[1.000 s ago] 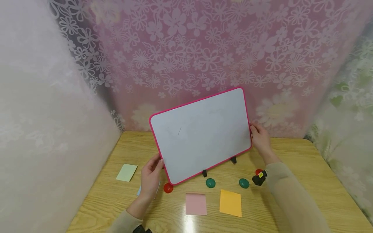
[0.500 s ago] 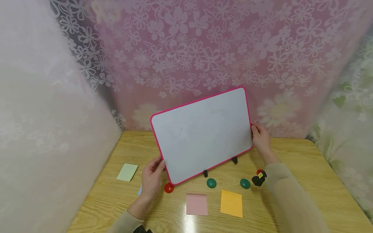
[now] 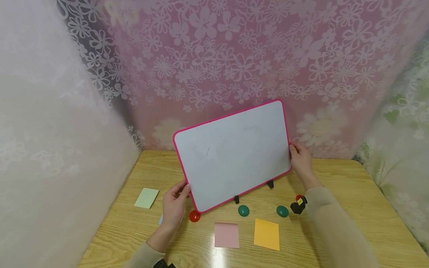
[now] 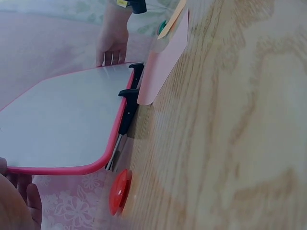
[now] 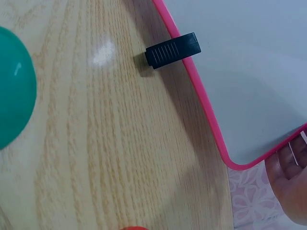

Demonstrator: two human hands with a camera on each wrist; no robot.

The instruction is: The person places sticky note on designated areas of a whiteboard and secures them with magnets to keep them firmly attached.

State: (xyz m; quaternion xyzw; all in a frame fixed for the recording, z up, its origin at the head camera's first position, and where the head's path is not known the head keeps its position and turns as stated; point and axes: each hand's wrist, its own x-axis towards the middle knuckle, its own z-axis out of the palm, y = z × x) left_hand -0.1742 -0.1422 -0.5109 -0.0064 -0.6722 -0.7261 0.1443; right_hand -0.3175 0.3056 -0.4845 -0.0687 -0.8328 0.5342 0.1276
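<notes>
Pink-framed whiteboard point(image 3: 234, 156), tilt unchanged from a second ago; left hand point(image 3: 174, 207) and right hand point(image 3: 301, 162) pinch opposite short edges, fingers closed; adjustment seems paused.

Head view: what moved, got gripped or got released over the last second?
Nothing visibly moved, was gripped or let go; the whole picture slid slightly right, likely the camera. Unchanged: left hand and right hand hold the pink-framed whiteboard by its side edges, tilted with its right end higher; pink sticky note and orange sticky note lie in place.
</notes>
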